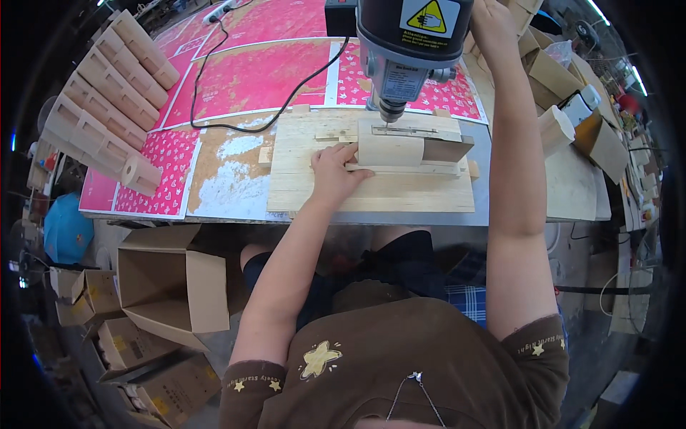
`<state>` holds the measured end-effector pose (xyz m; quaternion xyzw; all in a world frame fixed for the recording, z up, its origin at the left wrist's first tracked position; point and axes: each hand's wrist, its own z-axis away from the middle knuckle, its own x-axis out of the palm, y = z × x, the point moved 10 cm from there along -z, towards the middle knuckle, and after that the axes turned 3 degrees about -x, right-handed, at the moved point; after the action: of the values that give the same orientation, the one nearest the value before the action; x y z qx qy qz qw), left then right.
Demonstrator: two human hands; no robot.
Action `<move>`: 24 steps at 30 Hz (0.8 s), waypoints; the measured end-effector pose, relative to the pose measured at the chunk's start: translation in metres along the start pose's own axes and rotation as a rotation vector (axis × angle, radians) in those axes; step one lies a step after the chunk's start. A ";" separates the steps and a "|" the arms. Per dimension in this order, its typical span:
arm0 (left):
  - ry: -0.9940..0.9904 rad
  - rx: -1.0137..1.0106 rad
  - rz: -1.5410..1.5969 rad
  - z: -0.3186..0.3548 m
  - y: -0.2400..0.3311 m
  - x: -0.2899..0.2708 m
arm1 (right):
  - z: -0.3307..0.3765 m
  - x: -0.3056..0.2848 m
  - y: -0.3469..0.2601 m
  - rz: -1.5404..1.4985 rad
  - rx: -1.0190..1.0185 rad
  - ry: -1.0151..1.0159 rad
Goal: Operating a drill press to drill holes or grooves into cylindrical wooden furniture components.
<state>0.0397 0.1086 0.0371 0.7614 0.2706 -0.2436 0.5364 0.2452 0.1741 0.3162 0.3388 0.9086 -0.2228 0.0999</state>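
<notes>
A drill press with a dark head stands over the table, its chuck pointing down with a thin bit. Beneath it, a pale wooden block lies in a wooden jig on a flat board. My left hand grips the block's left end, its fingers against the end and its thumb along the lower front edge. A brown-grey piece sits at the block's right. Raised beside the drill head, my right hand looks curled round something; the head and the picture's edge hide its fingertips.
Stacked pale wooden pieces with recesses stand at the table's left. A black cable loops over the pink sheet. Open cardboard boxes stand on the floor at left; another carton is at right, near a wooden piece.
</notes>
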 end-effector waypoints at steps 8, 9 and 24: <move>0.056 -0.032 0.128 -0.001 -0.002 -0.012 | 0.150 0.009 0.059 -0.248 0.338 -0.470; 0.059 -0.034 0.219 -0.001 -0.012 -0.009 | 0.177 0.016 0.047 -0.090 0.204 -0.632; 0.364 -0.680 1.118 0.121 -0.096 -0.208 | 0.309 0.026 0.005 -0.705 1.061 -0.645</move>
<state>-0.1874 -0.0108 0.0725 0.6048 -0.0164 0.3011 0.7371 0.2383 0.0467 0.0331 -0.0548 0.6585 -0.7428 0.1075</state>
